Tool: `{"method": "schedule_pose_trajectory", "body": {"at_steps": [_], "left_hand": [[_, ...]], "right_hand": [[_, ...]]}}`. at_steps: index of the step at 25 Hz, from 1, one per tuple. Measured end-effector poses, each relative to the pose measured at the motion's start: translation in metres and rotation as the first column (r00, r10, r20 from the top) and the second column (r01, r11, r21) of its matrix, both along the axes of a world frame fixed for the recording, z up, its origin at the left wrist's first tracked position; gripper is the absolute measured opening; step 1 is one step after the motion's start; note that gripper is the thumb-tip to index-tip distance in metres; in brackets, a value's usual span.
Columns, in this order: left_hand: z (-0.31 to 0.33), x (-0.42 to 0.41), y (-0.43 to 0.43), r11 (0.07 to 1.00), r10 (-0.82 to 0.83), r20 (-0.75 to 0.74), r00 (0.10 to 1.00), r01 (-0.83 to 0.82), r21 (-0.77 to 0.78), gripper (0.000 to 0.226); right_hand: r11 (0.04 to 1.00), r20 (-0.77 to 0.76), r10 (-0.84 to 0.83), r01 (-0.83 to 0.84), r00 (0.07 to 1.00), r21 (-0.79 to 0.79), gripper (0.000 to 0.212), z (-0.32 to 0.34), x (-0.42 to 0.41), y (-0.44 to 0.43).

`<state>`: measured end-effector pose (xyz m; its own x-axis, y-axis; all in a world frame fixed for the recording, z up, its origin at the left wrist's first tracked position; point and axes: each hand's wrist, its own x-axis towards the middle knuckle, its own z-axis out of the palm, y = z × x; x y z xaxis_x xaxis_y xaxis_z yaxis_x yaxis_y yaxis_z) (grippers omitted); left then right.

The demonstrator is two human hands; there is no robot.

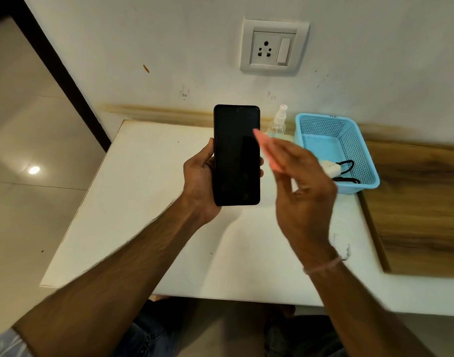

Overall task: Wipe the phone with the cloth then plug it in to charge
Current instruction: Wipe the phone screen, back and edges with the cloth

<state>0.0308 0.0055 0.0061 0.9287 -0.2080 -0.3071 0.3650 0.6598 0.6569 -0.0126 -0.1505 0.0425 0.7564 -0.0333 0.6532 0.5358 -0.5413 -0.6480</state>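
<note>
Phone [236,154] upright above the table's [148,202] middle, clasped in the left hand [198,181], right hand [301,186] pinching a blurred pink cloth [265,148] beside its right edge, charger [331,169] in the blue basket [359,150] at the far right corner.

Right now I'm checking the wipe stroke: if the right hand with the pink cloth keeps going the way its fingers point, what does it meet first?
Probably the black smartphone's dark glass screen, held by the left hand. The right hand and its blurred pink cloth point up-left at it; depth is unclear.

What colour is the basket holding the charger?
Light blue basket, clearest in the head view.
</note>
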Motion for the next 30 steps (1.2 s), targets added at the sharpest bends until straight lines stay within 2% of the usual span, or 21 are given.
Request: {"method": "schedule_pose_trajectory", "body": {"at_steps": [2,5,9,11,13,16,18,20,22,24,26,28,30], "left_hand": [[0.0,-0.001,-0.001,1.0,-0.002,-0.019,1.0,0.003,0.012,0.058],[0.003,-0.001,0.002,0.999,-0.034,-0.044,0.998,0.032,-0.036,0.065],[0.007,-0.001,0.005,0.987,-0.123,-0.044,0.991,0.117,-0.112,0.079],[0.007,-0.001,0.005,0.98,-0.135,-0.048,0.99,0.127,-0.153,0.077],[0.007,-0.001,0.005,0.977,-0.142,-0.036,0.989,0.134,-0.166,0.075],[0.006,-0.003,0.003,0.987,-0.106,-0.014,0.994,0.104,-0.119,0.067],[0.006,-0.006,-0.001,0.993,-0.093,-0.006,0.996,0.093,-0.079,0.063],[0.006,-0.009,-0.005,0.985,-0.117,-0.006,0.993,0.116,-0.124,0.065],[0.008,-0.01,-0.002,0.969,-0.161,-0.014,0.987,0.156,-0.193,0.074],[0.01,-0.009,0.003,0.953,-0.19,-0.025,0.982,0.178,-0.246,0.08],[0.01,-0.008,0.006,0.951,-0.179,-0.021,0.984,0.167,-0.26,0.078],[0.011,-0.008,0.005,0.964,-0.129,-0.028,0.991,0.119,-0.239,0.071],[0.012,-0.009,0.001,0.981,-0.075,-0.038,0.996,0.067,-0.181,0.063]], "right_hand": [[0.968,-0.034,0.077,-0.083,0.996,-0.235,0.035,-0.013,-0.008,0.021],[0.871,-0.081,0.077,-0.106,0.994,-0.479,0.042,-0.033,-0.023,0.041],[0.749,-0.039,0.128,-0.122,0.991,-0.652,0.045,-0.047,-0.028,0.038],[0.685,-0.041,0.163,-0.143,0.986,-0.714,0.056,-0.051,-0.03,0.031],[0.662,-0.069,0.166,-0.163,0.984,-0.731,0.068,-0.051,-0.031,0.022],[0.735,-0.123,0.079,-0.141,0.989,-0.663,0.052,-0.039,-0.024,0.016],[0.799,-0.158,0.025,-0.114,0.987,-0.59,0.051,-0.024,-0.009,0.021],[0.828,-0.196,0.013,-0.12,0.98,-0.548,0.051,-0.013,0.001,0.034],[0.784,-0.201,0.076,-0.183,0.977,-0.594,0.052,-0.017,-0.007,0.044],[0.677,-0.181,0.158,-0.24,0.971,-0.696,0.058,-0.029,-0.029,0.037],[0.631,-0.18,0.19,-0.261,0.965,-0.731,0.062,-0.033,-0.044,0.015],[0.66,-0.179,0.157,-0.238,0.971,-0.713,0.059,-0.025,-0.037,-0.003],[0.734,-0.184,0.063,-0.171,0.981,-0.657,0.052,-0.01,-0.014,-0.003]]}}
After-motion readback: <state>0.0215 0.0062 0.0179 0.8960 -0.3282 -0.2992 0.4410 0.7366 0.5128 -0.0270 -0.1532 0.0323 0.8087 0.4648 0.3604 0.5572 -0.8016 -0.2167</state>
